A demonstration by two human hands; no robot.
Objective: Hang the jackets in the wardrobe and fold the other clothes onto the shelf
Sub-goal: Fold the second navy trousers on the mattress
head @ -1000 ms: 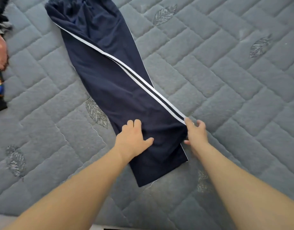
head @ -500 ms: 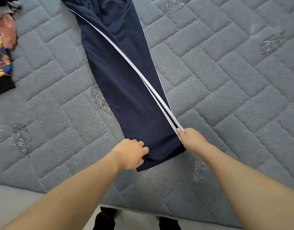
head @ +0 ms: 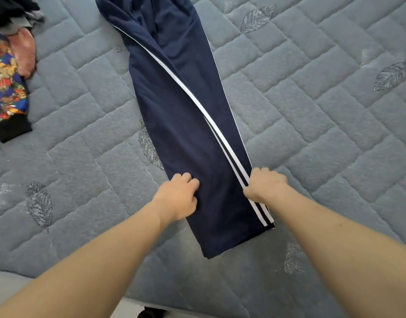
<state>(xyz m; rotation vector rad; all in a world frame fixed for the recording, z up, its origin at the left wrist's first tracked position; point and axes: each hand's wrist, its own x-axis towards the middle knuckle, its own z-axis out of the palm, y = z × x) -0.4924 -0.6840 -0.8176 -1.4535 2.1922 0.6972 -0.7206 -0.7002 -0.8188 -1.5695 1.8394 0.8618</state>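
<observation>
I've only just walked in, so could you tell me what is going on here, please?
A person is folding navy track pants with white side stripes, laid flat along a grey quilted mattress. The left hand and right hand each grip an edge of the legs, a little above the hems. More clothes lie heaped at the mattress's far left.

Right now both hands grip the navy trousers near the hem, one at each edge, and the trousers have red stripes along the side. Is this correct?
Not quite. The stripes are white, not red, as the head view shows. The rest holds: the left hand and the right hand each grip an edge of the navy trousers near the hem, on the grey quilted mattress.
</observation>
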